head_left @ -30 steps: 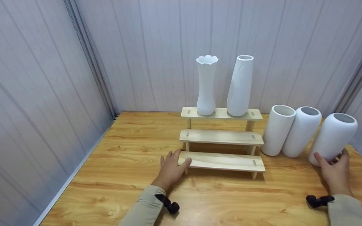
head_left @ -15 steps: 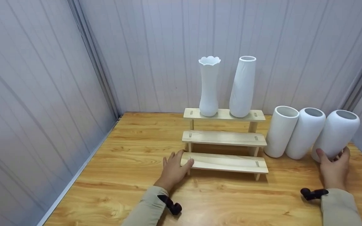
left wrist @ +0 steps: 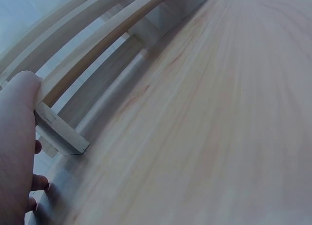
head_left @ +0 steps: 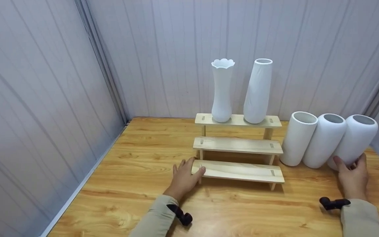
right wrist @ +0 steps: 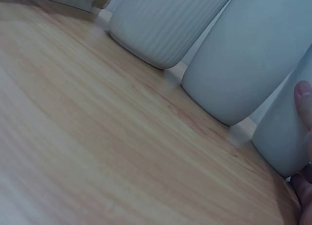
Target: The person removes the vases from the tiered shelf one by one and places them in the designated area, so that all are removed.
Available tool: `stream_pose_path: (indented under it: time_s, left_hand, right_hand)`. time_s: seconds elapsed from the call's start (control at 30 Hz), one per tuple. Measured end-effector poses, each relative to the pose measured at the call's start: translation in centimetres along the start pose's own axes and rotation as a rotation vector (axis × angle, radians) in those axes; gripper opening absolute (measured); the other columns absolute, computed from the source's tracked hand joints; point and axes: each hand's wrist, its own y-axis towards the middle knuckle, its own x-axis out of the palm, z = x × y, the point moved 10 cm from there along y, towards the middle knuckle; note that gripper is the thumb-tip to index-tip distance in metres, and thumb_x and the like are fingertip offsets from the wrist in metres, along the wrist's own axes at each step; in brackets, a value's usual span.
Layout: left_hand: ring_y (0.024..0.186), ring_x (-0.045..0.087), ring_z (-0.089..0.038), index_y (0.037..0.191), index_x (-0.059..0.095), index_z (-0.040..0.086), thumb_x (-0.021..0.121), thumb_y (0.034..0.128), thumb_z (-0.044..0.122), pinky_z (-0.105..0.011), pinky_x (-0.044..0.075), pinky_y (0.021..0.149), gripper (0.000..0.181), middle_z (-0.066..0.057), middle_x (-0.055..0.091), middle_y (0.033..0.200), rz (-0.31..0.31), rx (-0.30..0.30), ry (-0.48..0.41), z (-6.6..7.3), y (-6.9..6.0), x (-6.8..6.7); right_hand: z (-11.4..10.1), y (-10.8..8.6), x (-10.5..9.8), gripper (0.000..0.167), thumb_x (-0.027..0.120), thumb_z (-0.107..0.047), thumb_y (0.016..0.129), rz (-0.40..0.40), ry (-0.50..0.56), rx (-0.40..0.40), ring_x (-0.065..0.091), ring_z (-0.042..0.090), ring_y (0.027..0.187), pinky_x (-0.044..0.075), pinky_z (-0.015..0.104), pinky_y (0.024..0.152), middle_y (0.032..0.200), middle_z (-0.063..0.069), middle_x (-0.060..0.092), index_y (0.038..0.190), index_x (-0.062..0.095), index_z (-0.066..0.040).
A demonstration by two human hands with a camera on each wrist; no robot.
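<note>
A pale wooden three-step display stand [head_left: 237, 144] stands on the table. My left hand [head_left: 183, 177] holds the left end of its lowest step, the thumb [left wrist: 22, 88] over the front corner and the fingers on the far side. At the right, my right hand [head_left: 353, 174] grips a smooth white vase [head_left: 357, 138] low on its body, the thumb [right wrist: 303, 100] along its near side. That vase is upright, close beside a middle white vase [head_left: 326, 141]. Left of it is a ribbed white cylindrical vase [head_left: 299, 138]. The right fingers are partly hidden behind the vase.
On the top step stand a scallop-rimmed white vase [head_left: 222, 92] and a tall tapered white vase [head_left: 258, 92]. The wood-grain table [head_left: 137, 158] meets pale panel walls [head_left: 163, 59] at the back and left.
My right hand has slid the rightmost vase left and slightly back, closing the gap to the middle vase. My left hand stays on the stand. The head view has shifted a little.
</note>
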Motion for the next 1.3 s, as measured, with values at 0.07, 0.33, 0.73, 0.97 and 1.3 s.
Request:
stream_pose_path:
  time_s: [0.07, 0.33, 0.73, 0.97, 1.3]
  left_hand:
    - [0.150, 0.023, -0.042, 0.154, 0.040, 0.007, 0.042, 0.0976, 0.069, -0.066, -0.003, 0.118, 0.084, -0.010, 0.045, 0.156, -0.005, -0.002, -0.005, -0.1, 0.0, 0.0]
    - [0.150, 0.023, -0.041, 0.154, 0.040, 0.007, 0.042, 0.0974, 0.069, -0.065, -0.003, 0.119, 0.084, -0.011, 0.044, 0.156, -0.003, -0.005, -0.007, 0.1, 0.2, 0.0]
    - [0.149, 0.026, -0.042, 0.153, 0.042, 0.007, 0.044, 0.0971, 0.068, -0.067, -0.002, 0.118, 0.083, -0.012, 0.047, 0.154, 0.011, -0.006, -0.006, -0.1, -0.1, 0.2]
    - [0.149, 0.025, -0.042, 0.153, 0.041, 0.007, 0.044, 0.0975, 0.068, -0.066, -0.003, 0.118, 0.083, -0.012, 0.046, 0.154, 0.014, 0.001, -0.021, -0.1, -0.1, -0.3]
    - [0.149, 0.025, -0.042, 0.153, 0.042, 0.008, 0.045, 0.0977, 0.067, -0.066, -0.002, 0.118, 0.081, -0.012, 0.046, 0.154, 0.008, -0.001, -0.033, 0.0, 0.0, 0.0]
  right_hand:
    - [-0.1, 0.0, 0.1, 0.081, 0.058, -0.049, 0.098, -0.009, -0.001, -0.017, 0.014, 0.035, 0.153, 0.017, 0.049, 0.124, 0.170, 0.011, 0.009, 0.162, 0.009, -0.039]
    - [-0.1, 0.1, 0.1, 0.091, 0.057, -0.050, 0.098, -0.014, 0.002, 0.012, 0.012, 0.036, 0.154, 0.016, 0.048, 0.124, 0.170, 0.013, 0.002, 0.163, -0.005, -0.033]
    - [0.2, -1.1, -0.7, 0.090, 0.065, -0.052, 0.092, 0.163, 0.099, 0.129, 0.030, 0.022, 0.145, 0.029, 0.036, 0.119, 0.165, 0.007, 0.021, 0.162, 0.015, -0.027]
    - [-1.1, -3.1, -0.7, 0.070, 0.067, -0.045, 0.093, 0.363, 0.088, 0.059, 0.040, 0.006, 0.121, 0.037, 0.026, 0.106, 0.139, -0.011, 0.032, 0.151, 0.035, -0.023]
    - [-2.6, -5.7, 0.9, 0.050, 0.068, -0.044, 0.093, 0.392, 0.077, -0.067, 0.040, 0.000, 0.104, 0.035, 0.021, 0.094, 0.121, -0.017, 0.033, 0.132, 0.043, -0.024]
